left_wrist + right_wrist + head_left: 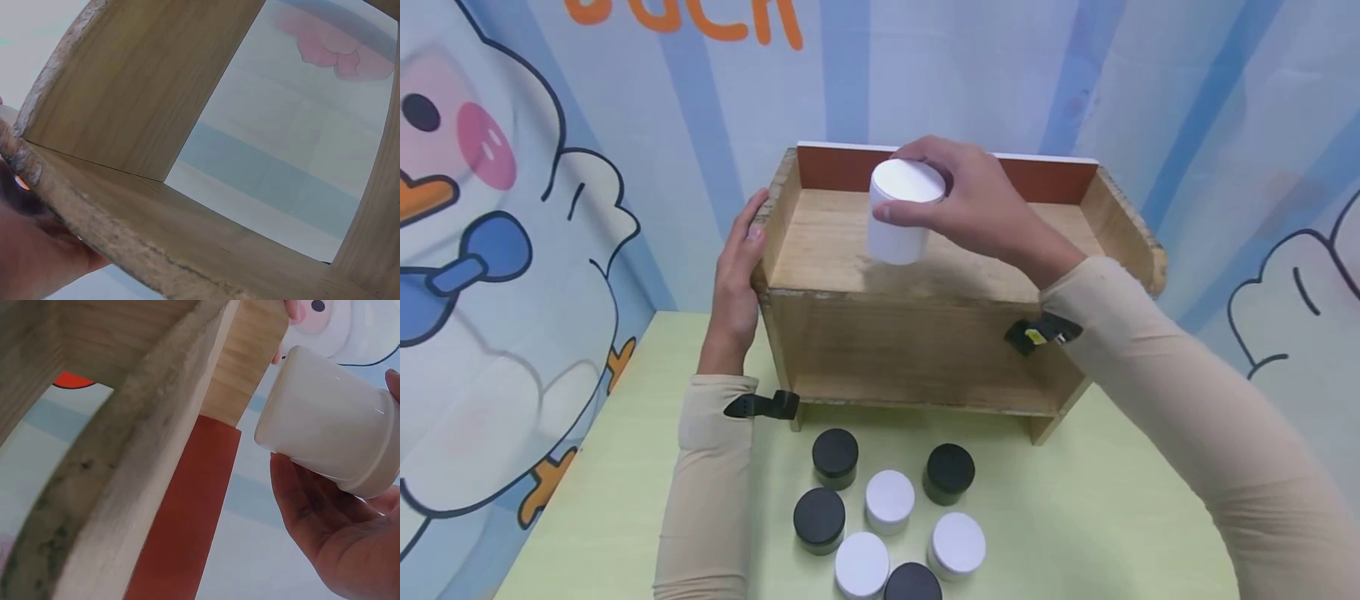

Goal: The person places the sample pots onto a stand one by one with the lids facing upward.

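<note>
Over the upper board of a wooden shelf [917, 350], my right hand [973, 196] grips a white lidded jar [898, 221] between thumb and fingers. The jar is upright in the head view. From the right wrist camera, the white jar [325, 422] shows its smooth side and base, with the right hand [337, 537] around its lid end. My left hand [736, 279] rests against the shelf's outer left side, fingers extended up along the panel. Part of the left hand [44, 250] shows behind the panel's rough edge [112, 219] in the left wrist view.
Several jars stand on the pale green table [1105, 500] in front of the shelf, some with black lids [950, 468], some with white lids [957, 542]. A reddish-brown board [1045, 182] closes the top compartment's back. A printed cartoon curtain [970, 75] hangs behind.
</note>
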A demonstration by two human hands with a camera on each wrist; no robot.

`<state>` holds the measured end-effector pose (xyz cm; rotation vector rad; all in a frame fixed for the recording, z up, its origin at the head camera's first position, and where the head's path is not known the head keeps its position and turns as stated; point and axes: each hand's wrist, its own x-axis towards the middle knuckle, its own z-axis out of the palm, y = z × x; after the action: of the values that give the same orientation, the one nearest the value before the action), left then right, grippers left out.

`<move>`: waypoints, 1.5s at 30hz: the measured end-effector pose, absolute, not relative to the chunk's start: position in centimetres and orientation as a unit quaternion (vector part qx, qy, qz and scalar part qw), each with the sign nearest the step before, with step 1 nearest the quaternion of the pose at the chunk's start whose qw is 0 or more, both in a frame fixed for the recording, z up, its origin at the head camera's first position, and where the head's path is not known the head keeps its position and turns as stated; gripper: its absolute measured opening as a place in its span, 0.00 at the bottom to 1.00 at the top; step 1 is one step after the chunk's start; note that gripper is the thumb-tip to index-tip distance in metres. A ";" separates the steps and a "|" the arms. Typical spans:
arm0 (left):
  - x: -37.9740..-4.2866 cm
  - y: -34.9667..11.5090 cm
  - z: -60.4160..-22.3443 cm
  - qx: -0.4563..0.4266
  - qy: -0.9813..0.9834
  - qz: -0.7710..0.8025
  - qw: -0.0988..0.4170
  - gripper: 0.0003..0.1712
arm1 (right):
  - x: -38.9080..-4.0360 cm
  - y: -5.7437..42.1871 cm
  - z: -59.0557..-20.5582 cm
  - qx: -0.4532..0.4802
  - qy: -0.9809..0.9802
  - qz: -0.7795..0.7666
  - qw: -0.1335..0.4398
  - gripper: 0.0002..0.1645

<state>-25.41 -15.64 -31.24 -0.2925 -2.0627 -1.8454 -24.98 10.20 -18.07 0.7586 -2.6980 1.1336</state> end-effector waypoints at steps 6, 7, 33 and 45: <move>-25.5 -15.3 -31.2 -0.103 -0.730 -0.651 0.179 0.32 | -25.7 9.8 -17.7 0.232 -0.893 0.384 0.049 0.37; -25.5 -15.3 -31.2 -0.103 -0.730 -0.651 0.178 0.32 | -25.8 9.7 -17.7 0.229 -0.892 0.386 0.048 0.37; -25.4 -15.5 -31.3 -0.094 -0.731 -0.653 0.173 0.31 | -30.5 5.8 -18.5 0.147 -0.909 0.390 0.013 0.42; -25.3 -15.5 -31.2 -0.101 -0.726 -0.657 0.177 0.31 | -31.6 3.9 -18.2 0.121 -0.918 0.378 -0.004 0.44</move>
<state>-25.30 -15.47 -31.19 -0.2851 -2.0533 -1.8599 -31.60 3.89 -18.23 0.3813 -2.8911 1.1897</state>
